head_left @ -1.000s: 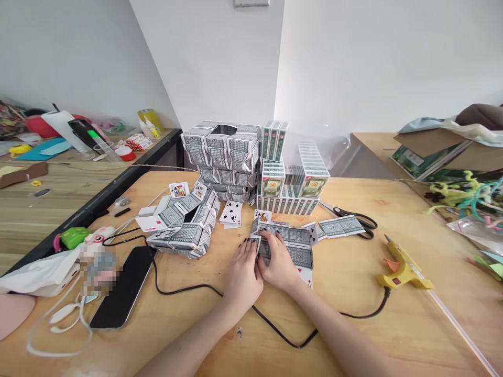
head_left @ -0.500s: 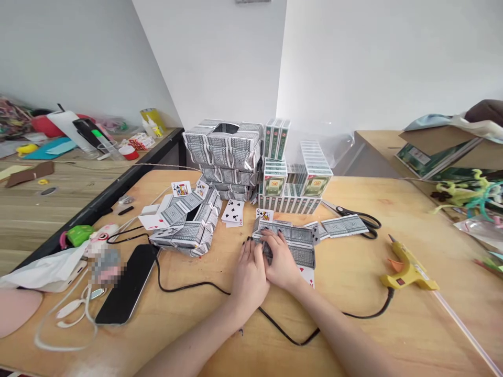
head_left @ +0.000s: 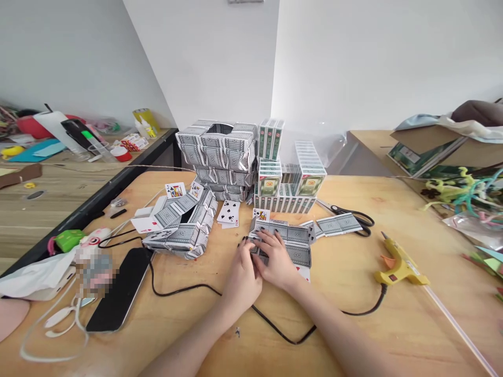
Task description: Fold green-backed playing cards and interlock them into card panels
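Grey cards (head_left: 298, 255): left hand (head_left: 243, 276) now more curled.

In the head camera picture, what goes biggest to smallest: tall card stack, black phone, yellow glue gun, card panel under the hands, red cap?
1. Tall card stack
2. Black phone and card panel: too alike to rank, panel partly covered
3. Yellow glue gun
4. Red cap

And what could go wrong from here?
The black cord passes beneath the right forearm, so a sweep of that arm could drag the yellow glue gun. The left hand and right hand are both at the card panel; uneven pressure might bend it.
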Action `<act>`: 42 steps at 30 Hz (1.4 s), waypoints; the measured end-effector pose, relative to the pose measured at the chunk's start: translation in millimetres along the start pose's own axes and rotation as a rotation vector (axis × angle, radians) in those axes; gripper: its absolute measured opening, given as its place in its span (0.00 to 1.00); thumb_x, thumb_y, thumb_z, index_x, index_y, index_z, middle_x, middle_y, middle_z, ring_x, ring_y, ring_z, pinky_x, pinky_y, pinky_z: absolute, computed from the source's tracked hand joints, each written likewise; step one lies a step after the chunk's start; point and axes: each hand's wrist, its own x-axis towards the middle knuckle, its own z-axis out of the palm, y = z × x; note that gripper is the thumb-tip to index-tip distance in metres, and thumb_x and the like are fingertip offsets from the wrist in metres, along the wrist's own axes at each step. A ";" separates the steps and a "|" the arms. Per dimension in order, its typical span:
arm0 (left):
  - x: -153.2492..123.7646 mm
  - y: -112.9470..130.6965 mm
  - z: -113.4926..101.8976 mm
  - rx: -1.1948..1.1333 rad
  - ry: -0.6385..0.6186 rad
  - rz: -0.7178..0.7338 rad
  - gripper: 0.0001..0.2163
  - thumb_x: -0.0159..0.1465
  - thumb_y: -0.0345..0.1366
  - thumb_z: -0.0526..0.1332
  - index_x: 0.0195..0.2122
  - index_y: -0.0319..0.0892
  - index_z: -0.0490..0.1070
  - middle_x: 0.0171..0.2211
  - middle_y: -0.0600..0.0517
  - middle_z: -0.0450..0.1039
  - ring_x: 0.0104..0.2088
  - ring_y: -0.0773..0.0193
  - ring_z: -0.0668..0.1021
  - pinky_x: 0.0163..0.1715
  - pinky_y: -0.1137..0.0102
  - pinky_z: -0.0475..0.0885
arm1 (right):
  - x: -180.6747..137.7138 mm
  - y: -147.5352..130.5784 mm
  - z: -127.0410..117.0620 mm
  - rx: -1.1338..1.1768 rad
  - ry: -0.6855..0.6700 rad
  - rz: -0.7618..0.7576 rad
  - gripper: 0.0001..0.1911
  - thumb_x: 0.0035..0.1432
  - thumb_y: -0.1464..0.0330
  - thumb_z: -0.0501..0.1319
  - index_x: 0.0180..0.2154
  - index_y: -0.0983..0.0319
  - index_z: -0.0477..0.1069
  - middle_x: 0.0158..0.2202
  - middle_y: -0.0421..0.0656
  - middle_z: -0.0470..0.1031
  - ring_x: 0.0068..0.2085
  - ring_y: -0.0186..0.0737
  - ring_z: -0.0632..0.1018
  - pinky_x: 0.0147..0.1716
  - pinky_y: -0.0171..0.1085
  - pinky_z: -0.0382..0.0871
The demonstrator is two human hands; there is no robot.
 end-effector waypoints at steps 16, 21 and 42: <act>36.8 -15.3 -36.4 -0.916 -0.053 -0.662 0.09 0.60 0.36 0.57 0.38 0.38 0.68 0.37 0.43 0.75 0.37 0.58 0.78 0.36 0.64 0.74 | -0.6 8.8 1.5 0.068 0.091 -0.120 0.20 0.58 0.69 0.52 0.52 0.62 0.62 0.53 0.51 0.66 0.54 0.47 0.66 0.57 0.55 0.51; 34.8 -17.7 -32.8 -1.124 -0.180 -0.763 0.04 0.60 0.31 0.57 0.34 0.36 0.70 0.27 0.47 0.76 0.29 0.61 0.79 0.32 0.68 0.74 | -1.2 6.0 0.6 0.153 0.062 -0.181 0.21 0.59 0.69 0.51 0.55 0.60 0.59 0.55 0.50 0.64 0.56 0.45 0.64 0.58 0.53 0.52; 37.6 -21.1 -22.4 -0.123 -0.035 -0.358 0.16 0.57 0.42 0.53 0.16 0.40 0.60 0.14 0.55 0.60 0.19 0.68 0.65 0.19 0.74 0.56 | -1.5 6.0 1.6 -0.003 -0.066 -0.198 0.20 0.60 0.72 0.49 0.53 0.65 0.63 0.55 0.51 0.65 0.59 0.46 0.61 0.57 0.56 0.48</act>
